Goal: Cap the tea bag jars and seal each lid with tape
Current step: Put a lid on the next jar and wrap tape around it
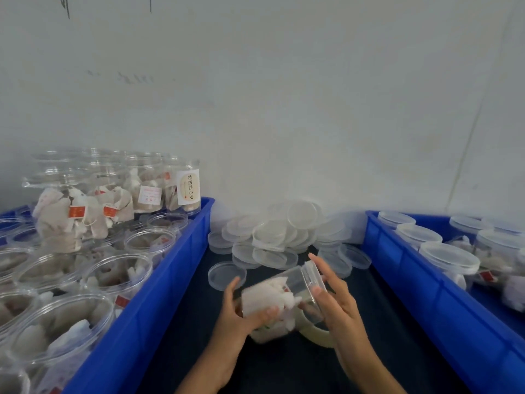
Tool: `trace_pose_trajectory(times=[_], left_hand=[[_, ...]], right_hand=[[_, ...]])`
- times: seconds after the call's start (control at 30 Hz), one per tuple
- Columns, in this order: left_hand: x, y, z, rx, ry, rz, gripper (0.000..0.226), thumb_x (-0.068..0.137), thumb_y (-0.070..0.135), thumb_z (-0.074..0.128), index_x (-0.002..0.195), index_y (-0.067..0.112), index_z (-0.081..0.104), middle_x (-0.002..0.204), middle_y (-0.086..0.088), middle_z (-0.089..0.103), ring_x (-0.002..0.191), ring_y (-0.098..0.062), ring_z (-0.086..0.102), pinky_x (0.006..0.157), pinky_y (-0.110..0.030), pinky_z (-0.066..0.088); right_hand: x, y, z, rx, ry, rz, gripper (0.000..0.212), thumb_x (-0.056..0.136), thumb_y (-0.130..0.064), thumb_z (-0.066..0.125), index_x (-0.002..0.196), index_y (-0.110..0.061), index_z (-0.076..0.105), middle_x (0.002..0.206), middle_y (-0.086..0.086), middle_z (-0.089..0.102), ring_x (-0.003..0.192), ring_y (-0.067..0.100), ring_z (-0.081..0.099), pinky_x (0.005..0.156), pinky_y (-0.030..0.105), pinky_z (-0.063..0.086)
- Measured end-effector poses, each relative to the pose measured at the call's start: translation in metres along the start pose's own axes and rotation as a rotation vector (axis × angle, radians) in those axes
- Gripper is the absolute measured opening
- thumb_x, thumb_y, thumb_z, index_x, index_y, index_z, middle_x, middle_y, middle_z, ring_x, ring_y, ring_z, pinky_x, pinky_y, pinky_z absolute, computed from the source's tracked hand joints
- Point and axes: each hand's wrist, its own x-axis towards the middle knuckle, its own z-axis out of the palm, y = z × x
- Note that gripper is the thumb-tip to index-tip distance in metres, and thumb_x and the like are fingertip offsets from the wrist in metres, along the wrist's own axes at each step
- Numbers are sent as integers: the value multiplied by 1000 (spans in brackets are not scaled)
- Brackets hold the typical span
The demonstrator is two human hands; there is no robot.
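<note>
Jar [279, 295] held tipped above the counter's near middle, long axis running left-near to right-far; left hand [244, 311] grips the body, right hand [332, 294] fingers curl on the lid [314, 280], tape roll [316, 328] just below.

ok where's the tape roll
In the head view, the tape roll sits low at centre on the dark table, under the tilted jar, by the right hand.
</note>
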Motion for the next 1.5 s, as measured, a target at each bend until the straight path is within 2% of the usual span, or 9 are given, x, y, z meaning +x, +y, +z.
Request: trace_pose_trajectory(times=[0.07,0.17,0.33,0.5,0.73,0.87,1.0,1.23,1.5], left_hand=[[0,-3,4,25,-17,-27,119,36,53,92,140,28,38,123,3,59,111,-15,60,93,-29,53],[0,-6,7,120,-54,18,117,39,54,88,140,36,32,126,13,52,111,-6,57,79,-17,53],[0,-2,1,3,1,71,114,36,47,90,137,47,39,132,5,54,114,-18,61,96,-39,52],[1,3,0,-102,1,3,121,33,47,91,142,43,38,126,4,63,108,-19,66,93,-38,52],[11,13,-4,-208,-25,-136,67,73,45,71,127,6,58,113,-22,69,106,-39,66,102,-54,45],[7,20,-6,-84,-108,-217,68,77,61,61,126,13,59,107,-21,71,90,-34,71,69,-35,57],[4,33,-20,152,-284,-364,75,76,77,41,112,17,69,88,-21,71,64,-26,65,40,-21,42],[5,34,-32,184,-448,-465,91,78,80,32,113,5,69,87,-21,68,60,-25,64,37,-19,41],[1,23,-9,67,-185,-228,64,75,79,47,107,29,71,84,-15,72,64,-23,66,44,-27,47]], right_hand=[[-4,4,3,59,48,6,47,81,-37,61,126,-47,56,128,7,52,106,23,65,90,45,55],[-7,2,7,54,61,1,46,81,-37,59,126,-48,55,128,7,52,107,22,64,90,47,55],[-7,-4,17,64,37,-23,48,78,-47,57,126,-48,54,128,-16,53,110,-2,59,92,37,55],[-9,-7,22,24,50,-121,44,82,-34,54,127,-37,55,126,-5,52,109,-2,59,88,23,52],[-11,-8,30,-155,19,-377,42,82,-37,63,124,-43,59,121,0,43,114,16,52,93,32,50],[-7,-12,24,-271,-24,-547,41,88,-40,61,129,-37,57,125,6,44,118,24,52,97,37,49],[-5,-11,14,-428,-78,-676,49,82,-26,60,131,-30,56,128,6,43,121,27,49,98,36,47],[-9,-13,13,-526,-176,-665,52,89,-34,49,141,-30,46,137,-3,36,128,27,44,101,36,45],[-7,-7,22,-494,-34,-453,49,90,-47,38,139,-47,39,129,-13,35,118,13,47,93,32,48]])
